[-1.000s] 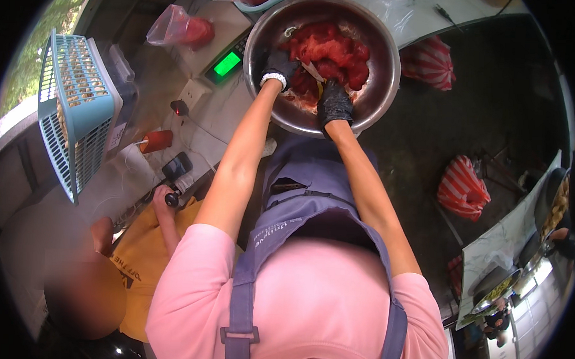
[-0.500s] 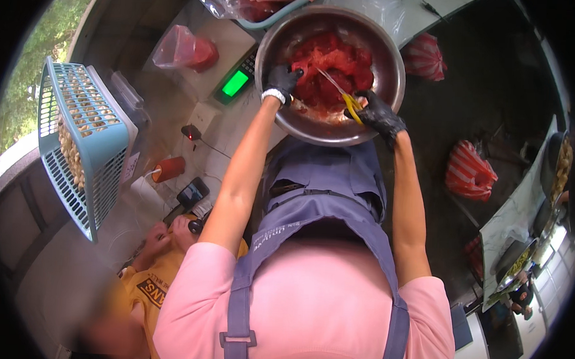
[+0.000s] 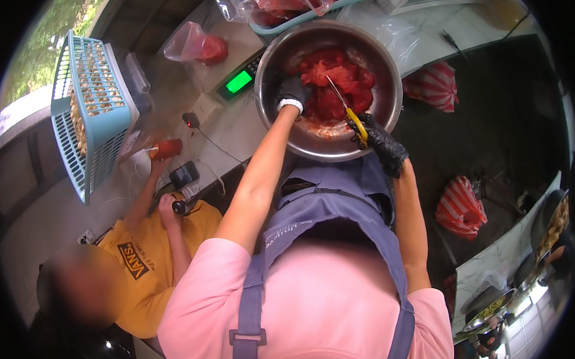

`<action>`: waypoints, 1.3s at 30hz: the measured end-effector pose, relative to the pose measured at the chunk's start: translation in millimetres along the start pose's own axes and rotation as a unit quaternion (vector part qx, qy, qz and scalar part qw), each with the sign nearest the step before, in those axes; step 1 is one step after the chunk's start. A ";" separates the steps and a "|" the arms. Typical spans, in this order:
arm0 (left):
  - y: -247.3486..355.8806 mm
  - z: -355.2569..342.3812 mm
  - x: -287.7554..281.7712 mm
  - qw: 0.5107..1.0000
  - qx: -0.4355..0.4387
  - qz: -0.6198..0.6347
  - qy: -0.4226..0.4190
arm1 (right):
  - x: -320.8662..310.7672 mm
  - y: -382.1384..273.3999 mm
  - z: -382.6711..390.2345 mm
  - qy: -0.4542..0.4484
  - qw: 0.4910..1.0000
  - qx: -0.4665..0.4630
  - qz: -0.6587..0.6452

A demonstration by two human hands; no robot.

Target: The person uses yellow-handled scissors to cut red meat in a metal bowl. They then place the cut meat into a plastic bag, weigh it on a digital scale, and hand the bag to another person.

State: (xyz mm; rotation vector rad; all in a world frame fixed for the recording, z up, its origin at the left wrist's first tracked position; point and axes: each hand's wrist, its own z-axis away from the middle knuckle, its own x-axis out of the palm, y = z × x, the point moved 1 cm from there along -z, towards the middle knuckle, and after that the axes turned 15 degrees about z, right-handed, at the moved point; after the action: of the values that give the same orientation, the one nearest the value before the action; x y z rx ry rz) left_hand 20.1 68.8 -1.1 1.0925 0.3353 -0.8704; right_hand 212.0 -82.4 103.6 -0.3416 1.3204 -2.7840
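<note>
The right hand [image 3: 384,145] grasps yellow-handled scissors [image 3: 350,112], blades over the red meat [image 3: 342,77] inside the steel bowl [image 3: 389,72]. The left hand [image 3: 294,90] is inside the bowl's left — its grip I cannot tell. A digital scale [image 3: 239,83] stands left of the bowl.

At the upper centre of the frame, a steel bowl [image 3: 392,88] on the worktop [image 3: 426,23] holds soft, wet red pieces [image 3: 361,87]. The left grip [image 3: 295,90], black-gloved with a white band at the wrist, is inside the bowl at their left edge. The right grip [image 3: 382,143], also black-gloved, holds yellow-handled scissors [image 3: 353,118] over the bowl's lower right, blades pointing up-left across the pieces. Left of the bowl sits a scale [image 3: 239,81] with a lit green display; a blue basket [image 3: 109,119] stands at upper left. A co-worker in a yellow shirt [image 3: 158,248] is at lower left.
</note>
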 end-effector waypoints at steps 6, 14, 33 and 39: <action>-31.6 -0.5 -8.0 0.983 0.071 0.166 0.018 | -19.4 9.9 -6.7 -0.080 0.996 -0.010 0.038; -0.9 19.2 -19.0 0.942 -0.099 0.319 -0.043 | -16.8 39.2 -29.7 -0.120 0.993 0.002 0.009; -14.0 30.4 -24.9 0.957 0.256 -0.129 -0.045 | -18.8 51.5 -85.1 -0.178 0.964 -0.191 0.047; -26.3 26.0 -19.0 0.980 0.180 -0.061 -0.060 | -21.9 29.2 -91.4 -0.161 0.970 -0.169 0.073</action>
State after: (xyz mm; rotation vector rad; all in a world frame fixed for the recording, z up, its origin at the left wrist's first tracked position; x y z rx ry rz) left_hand -16.1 49.8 6.1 1.3561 0.1461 -1.1315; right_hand 212.0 -28.6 21.2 -0.6479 1.6493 -2.2579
